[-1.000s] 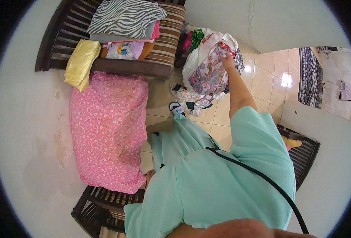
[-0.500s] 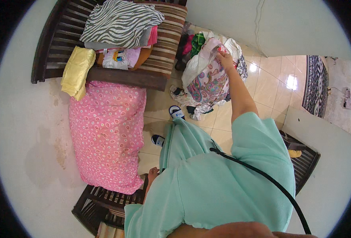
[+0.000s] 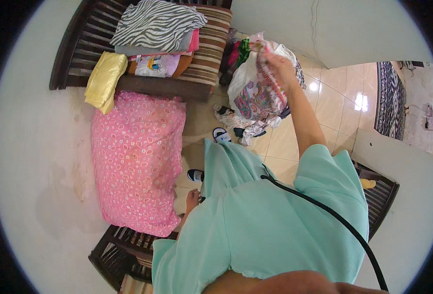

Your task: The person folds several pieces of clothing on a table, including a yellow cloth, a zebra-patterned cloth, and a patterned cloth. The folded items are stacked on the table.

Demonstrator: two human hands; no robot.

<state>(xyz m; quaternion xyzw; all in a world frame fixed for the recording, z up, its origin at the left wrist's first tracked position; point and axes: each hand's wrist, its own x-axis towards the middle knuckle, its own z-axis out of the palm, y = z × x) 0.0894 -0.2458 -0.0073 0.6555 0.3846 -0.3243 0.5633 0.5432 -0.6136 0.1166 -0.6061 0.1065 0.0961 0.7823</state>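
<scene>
At the far side, my right hand (image 3: 281, 68) is closed on a lifted piece of pale cloth with pink and red print (image 3: 266, 63), somewhat blurred by motion. It rises over a heap of laundry on the floor, where a white and paisley-patterned cloth (image 3: 255, 100) lies on top. A green checked cloth (image 3: 244, 50) and a magenta cloth (image 3: 234, 55) show at the heap's left edge. My left hand (image 3: 192, 200) hangs low beside my left leg with its fingers curled; anything inside them is hidden.
A wooden sofa with a striped cushion (image 3: 215, 46) holds folded clothes, a zebra-print cloth (image 3: 160, 24) uppermost. Yellow folded fabric (image 3: 106, 82) hangs over its edge. A pink patterned cover (image 3: 138, 161) lies at left. A dark slatted wooden seat (image 3: 379, 201) stands at right, beyond it a patterned mat (image 3: 390, 100).
My right hand has drawn the pale printed cloth up and bunched it, moving slightly right. The whole view has shifted a little. My left hand stays low by my leg.
</scene>
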